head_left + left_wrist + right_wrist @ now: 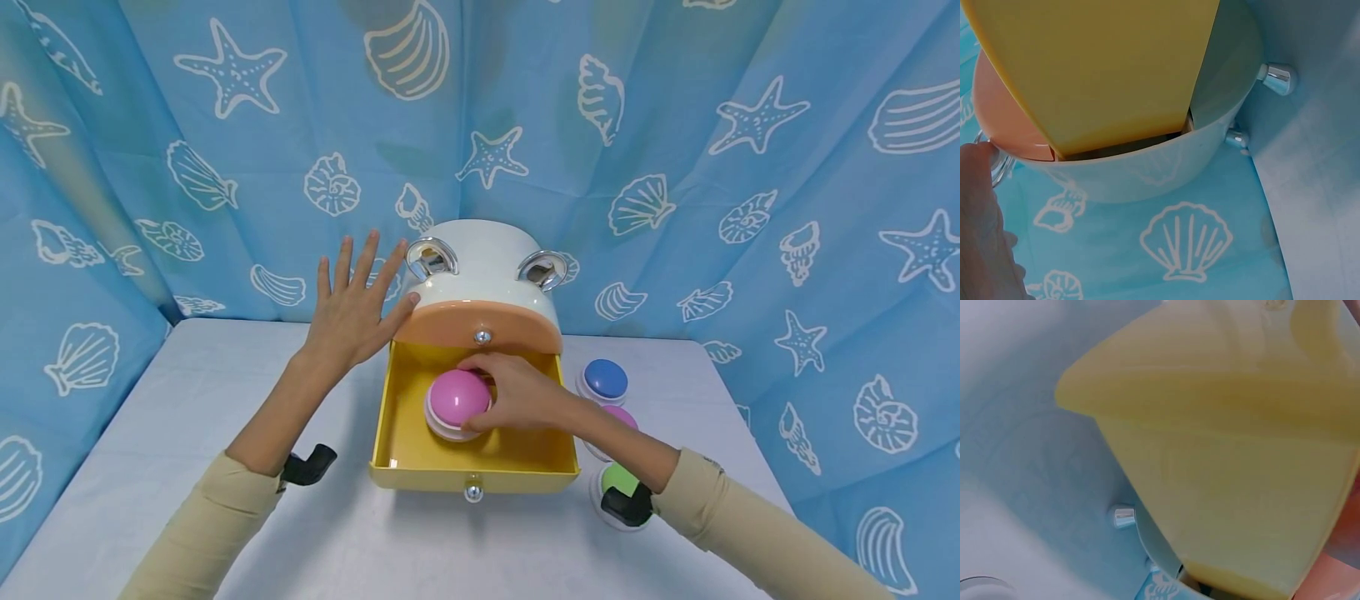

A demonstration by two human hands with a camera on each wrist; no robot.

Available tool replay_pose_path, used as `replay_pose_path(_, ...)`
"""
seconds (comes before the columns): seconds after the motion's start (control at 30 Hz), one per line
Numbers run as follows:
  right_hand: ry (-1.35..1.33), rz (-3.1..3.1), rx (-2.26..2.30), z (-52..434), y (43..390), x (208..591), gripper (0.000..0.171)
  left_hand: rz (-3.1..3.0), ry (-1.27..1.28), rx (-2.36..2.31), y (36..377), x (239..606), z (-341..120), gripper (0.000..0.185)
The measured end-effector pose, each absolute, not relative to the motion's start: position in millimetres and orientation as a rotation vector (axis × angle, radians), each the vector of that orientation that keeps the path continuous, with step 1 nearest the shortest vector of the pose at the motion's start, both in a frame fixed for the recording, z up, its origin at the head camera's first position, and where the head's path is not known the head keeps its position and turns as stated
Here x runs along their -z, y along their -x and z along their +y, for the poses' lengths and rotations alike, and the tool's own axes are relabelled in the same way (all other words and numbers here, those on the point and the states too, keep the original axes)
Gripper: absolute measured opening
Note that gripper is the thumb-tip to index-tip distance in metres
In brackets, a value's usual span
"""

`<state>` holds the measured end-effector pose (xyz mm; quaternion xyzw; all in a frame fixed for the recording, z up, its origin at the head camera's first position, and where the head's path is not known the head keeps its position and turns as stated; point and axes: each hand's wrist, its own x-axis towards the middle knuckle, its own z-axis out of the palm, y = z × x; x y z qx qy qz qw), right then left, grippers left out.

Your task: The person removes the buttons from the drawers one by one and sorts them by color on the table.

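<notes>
Blue curtains (525, 92) back a glossy pink dome (457, 398).

Honestly can't make out any text, brand or number here. No lettering I can read on the yellow drawer (420, 481), the pink-topped piece (459, 397) in it, or the far blue curtain (525, 83).

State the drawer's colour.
The drawer is yellow, seen best in the head view.
</notes>
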<state>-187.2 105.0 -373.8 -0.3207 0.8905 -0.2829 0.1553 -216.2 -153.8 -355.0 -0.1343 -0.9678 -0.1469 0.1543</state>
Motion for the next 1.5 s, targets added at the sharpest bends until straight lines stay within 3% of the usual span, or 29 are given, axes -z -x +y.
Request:
replay_pose_path(0.9,0.808,2.574,1.266,199.0,163.3,353.4,0.074,-2.750,0.400,0.417,215.6,355.5,-154.9,0.071)
replay_pose_path(1.5,0.667,2.806,1.234,285.9,164.0,376.9,0.071,-2.763,0.399,0.424,215.0,354.5,-154.5,0.071)
